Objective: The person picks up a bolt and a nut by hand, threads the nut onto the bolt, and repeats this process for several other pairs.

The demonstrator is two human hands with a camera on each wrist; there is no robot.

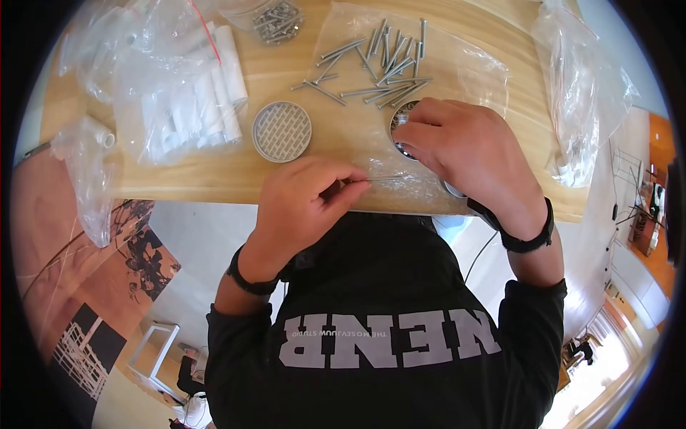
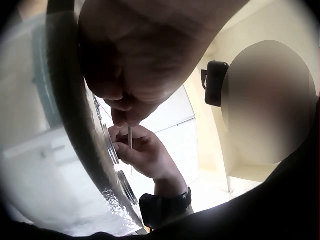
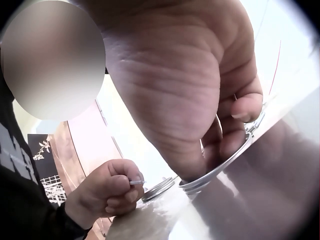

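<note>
My left hand (image 1: 304, 196) pinches a long, thin metal screw (image 1: 388, 178) between thumb and forefinger, its shaft pointing right, just above the table's front part. The screw (image 2: 130, 136) also shows below the fingertips in the left wrist view. My right hand (image 1: 468, 143) reaches down into a round metal tin (image 1: 397, 114) that contains small shiny parts. In the right wrist view, thumb and fingers dip inside the rim of the tin (image 3: 220, 169); I cannot tell whether they grip a part. Several long screws (image 1: 389, 61) lie loosely beyond the tin on a clear plastic bag.
A round patterned lid or tin (image 1: 282, 132) lies left of centre. Clear bags with white tubes (image 1: 229, 64) cover the left of the wooden table (image 1: 286, 187). A bag of small hardware (image 1: 277, 23) is at the back, another plastic bag (image 1: 582, 93) at the right edge.
</note>
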